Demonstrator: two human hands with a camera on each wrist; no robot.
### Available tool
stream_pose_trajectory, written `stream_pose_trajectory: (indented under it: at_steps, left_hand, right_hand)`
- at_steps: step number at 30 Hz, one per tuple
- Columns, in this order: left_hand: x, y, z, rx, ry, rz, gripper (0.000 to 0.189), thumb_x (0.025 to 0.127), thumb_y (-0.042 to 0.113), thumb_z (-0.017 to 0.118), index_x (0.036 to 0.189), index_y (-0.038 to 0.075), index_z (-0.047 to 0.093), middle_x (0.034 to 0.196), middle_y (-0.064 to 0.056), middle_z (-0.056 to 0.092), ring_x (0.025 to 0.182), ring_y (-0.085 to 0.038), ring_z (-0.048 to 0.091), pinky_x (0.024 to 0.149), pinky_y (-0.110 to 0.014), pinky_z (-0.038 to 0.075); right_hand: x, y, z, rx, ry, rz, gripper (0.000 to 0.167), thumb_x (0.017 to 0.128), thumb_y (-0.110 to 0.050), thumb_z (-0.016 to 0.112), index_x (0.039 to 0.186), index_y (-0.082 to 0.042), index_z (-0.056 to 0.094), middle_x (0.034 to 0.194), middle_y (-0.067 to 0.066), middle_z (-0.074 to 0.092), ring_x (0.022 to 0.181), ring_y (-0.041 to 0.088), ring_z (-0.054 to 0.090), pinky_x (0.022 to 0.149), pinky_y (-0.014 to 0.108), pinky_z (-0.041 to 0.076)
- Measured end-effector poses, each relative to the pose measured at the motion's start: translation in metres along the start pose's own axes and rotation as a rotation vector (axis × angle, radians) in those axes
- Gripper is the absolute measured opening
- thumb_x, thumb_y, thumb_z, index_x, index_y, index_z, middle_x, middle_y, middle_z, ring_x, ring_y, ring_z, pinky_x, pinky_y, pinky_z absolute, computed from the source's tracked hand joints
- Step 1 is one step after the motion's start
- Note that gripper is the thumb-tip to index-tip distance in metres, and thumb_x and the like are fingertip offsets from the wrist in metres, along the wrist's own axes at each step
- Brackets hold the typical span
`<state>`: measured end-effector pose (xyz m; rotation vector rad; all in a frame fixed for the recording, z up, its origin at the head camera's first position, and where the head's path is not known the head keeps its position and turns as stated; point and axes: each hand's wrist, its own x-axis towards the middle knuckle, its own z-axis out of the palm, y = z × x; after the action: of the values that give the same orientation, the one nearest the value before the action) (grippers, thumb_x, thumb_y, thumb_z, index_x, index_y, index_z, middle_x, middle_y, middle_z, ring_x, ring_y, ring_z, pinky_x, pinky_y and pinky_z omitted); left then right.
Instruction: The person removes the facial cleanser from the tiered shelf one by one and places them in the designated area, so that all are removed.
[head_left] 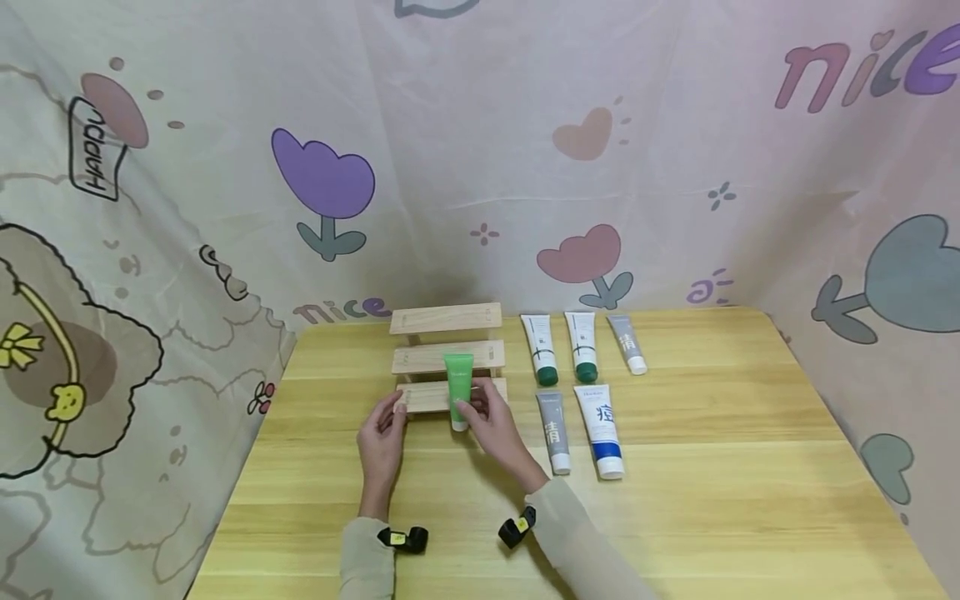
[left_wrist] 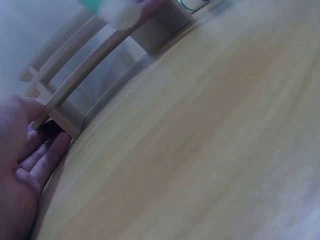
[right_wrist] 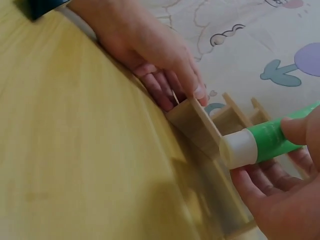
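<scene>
A small three-tier wooden rack [head_left: 447, 358] stands toward the back of the table. My left hand [head_left: 381, 435] holds the left end of its lowest step, thumb on top and fingers by the side support, as the left wrist view shows on the rack [left_wrist: 70, 117]. In my right hand [head_left: 492, 423] is a green squeeze tube [head_left: 459, 379] with a white cap, pinched between thumb and fingers. The tube points cap-down in front of the lower steps; in the right wrist view its white cap [right_wrist: 239, 149] overlaps the front step.
Right of the rack lie two white tubes with green caps [head_left: 540, 346] [head_left: 582, 343] and a small grey tube [head_left: 627, 343]. Nearer me are another grey tube [head_left: 553, 429] and a white-and-blue tube [head_left: 599, 429]. A printed cloth [head_left: 465, 150] hangs behind the wooden table [head_left: 712, 500].
</scene>
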<state>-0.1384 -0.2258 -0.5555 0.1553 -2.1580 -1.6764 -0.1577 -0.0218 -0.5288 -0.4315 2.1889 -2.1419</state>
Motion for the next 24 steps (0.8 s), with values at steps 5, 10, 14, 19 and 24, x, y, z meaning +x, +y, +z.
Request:
stream_pose_trajectory:
  at_steps: [5,10,14,19,24]
  left_hand:
    - [0.001,-0.002,0.001,0.000,0.001,0.009,0.028,0.101,0.004,0.064,0.127,-0.005,0.069,0.119,-0.024,0.071,0.099,-0.038,0.070,0.077,-0.015,0.057]
    - [0.001,-0.001,0.002,-0.003,0.002,0.001,0.027,0.101,0.004,0.065,0.126,-0.005,0.069,0.118,-0.022,0.072,0.099,-0.036,0.071,0.077,-0.015,0.057]
    - [0.000,0.000,0.002,0.001,0.004,0.005,0.027,0.101,0.004,0.065,0.126,-0.005,0.070,0.117,-0.022,0.072,0.098,-0.033,0.071,0.077,-0.015,0.057]
    - [0.000,-0.001,0.001,0.008,0.014,-0.010,0.026,0.100,0.004,0.066,0.125,-0.005,0.070,0.118,-0.021,0.072,0.097,-0.026,0.072,0.077,-0.015,0.058]
    - [0.000,-0.003,-0.001,0.014,0.006,-0.005,0.028,0.101,0.005,0.065,0.126,-0.005,0.069,0.118,-0.022,0.072,0.097,-0.028,0.072,0.077,-0.015,0.057]
  right_hand:
    - [-0.014,-0.023,-0.010,-0.016,-0.027,-0.019,0.032,0.104,-0.003,0.057,0.134,0.005,0.050,0.121,0.023,0.063,0.111,0.039,0.063,0.091,0.031,0.056]
    - [-0.024,-0.012,-0.017,-0.001,0.008,0.027,0.037,0.104,-0.005,0.059,0.139,0.003,0.050,0.126,0.023,0.063,0.113,0.038,0.063,0.094,0.033,0.056]
    - [-0.033,0.008,-0.019,0.040,0.090,0.062,0.039,0.103,-0.005,0.060,0.140,0.003,0.051,0.125,0.024,0.065,0.112,0.036,0.064,0.095,0.032,0.056]
    - [-0.044,0.012,-0.023,0.064,0.145,0.059,0.039,0.100,-0.010,0.067,0.137,-0.003,0.056,0.119,0.017,0.069,0.106,0.030,0.066,0.094,0.031,0.056]
    - [-0.053,0.007,-0.030,0.074,0.179,0.060,0.040,0.099,-0.014,0.069,0.137,-0.006,0.058,0.114,0.016,0.072,0.104,0.028,0.067,0.091,0.030,0.057]
